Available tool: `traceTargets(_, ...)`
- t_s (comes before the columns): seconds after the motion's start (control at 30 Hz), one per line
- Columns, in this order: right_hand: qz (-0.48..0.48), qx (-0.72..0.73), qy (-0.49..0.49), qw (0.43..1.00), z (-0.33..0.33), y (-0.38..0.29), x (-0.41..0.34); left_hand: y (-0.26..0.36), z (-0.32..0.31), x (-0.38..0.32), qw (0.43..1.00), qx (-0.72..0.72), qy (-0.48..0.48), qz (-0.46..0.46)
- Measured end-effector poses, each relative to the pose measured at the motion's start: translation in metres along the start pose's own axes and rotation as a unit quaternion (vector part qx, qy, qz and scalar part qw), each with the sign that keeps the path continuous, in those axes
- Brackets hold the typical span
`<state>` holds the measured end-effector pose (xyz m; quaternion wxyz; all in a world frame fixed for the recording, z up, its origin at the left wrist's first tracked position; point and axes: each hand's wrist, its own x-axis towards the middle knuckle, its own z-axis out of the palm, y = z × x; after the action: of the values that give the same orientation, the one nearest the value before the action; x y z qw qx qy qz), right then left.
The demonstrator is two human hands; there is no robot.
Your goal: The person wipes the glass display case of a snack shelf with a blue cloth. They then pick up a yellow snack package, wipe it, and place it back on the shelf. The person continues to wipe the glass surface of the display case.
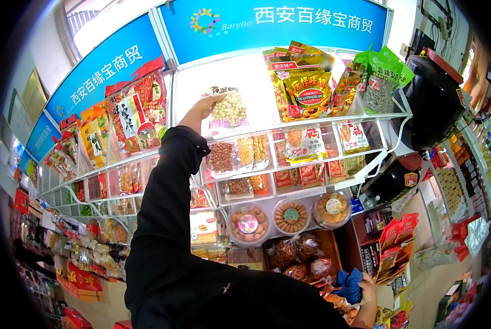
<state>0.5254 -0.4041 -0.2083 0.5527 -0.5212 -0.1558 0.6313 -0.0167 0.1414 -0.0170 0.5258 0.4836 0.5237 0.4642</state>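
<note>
With the arm stretched up to the top shelf, my left hand (204, 105) grips the upper left edge of a clear plastic bag of pale nuts or seeds (229, 106). The bag stands upright on the acrylic shelf (253, 130) in front of a bright white back panel. Low on the right, my right hand (368, 290) is closed around a crumpled blue cloth (348, 285). That cloth hangs beside bagged snacks on the bottom level. Gold snack pouches (305, 88) stand to the right of the nut bag, and large red snack bags (137, 109) to its left.
Lower tiers hold packs of nuts (221, 157) and round clear tubs of cookies (248, 224). Below them sits a wooden crate (331, 251) with wrapped food. A green-topped bag (380, 88) stands at the shelf's right end, near black rounded containers (432, 103). Red packets (397, 242) stick out at lower right.
</note>
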Motion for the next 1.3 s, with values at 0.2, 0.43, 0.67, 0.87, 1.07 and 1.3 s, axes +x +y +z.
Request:
traceTargets(0.2,-0.008,-0.001,0.002,1.000,-0.005,0.008,0.029,-0.004,-0.015,-0.006,0.992,-0.034,0.077,0.091)
traceTargets(0.43,-0.010,-0.016,0.013,1.000,0.013,0.000,0.037,-0.006,-0.024,0.011,0.998,0.014,0.025,0.055)
traceTargets(0.67,0.018,-0.014,-0.029,0.999,0.033,-0.014,0.031,-0.022,-0.052,0.021,0.994,0.049,-0.025,-0.091)
traceTargets(0.87,0.024,-0.026,-0.015,0.999,0.033,-0.004,0.035,0.013,-0.014,-0.062,0.951,0.275,0.056,0.129)
traceTargets(1.07,0.027,-0.068,-0.080,0.994,0.059,-0.010,0.058,-0.004,0.001,-0.054,0.884,0.220,0.280,0.304)
traceTargets(1.3,0.088,0.074,-0.231,0.966,0.106,0.033,0.119,-0.095,0.142,-0.324,0.971,0.213,-0.073,0.081)
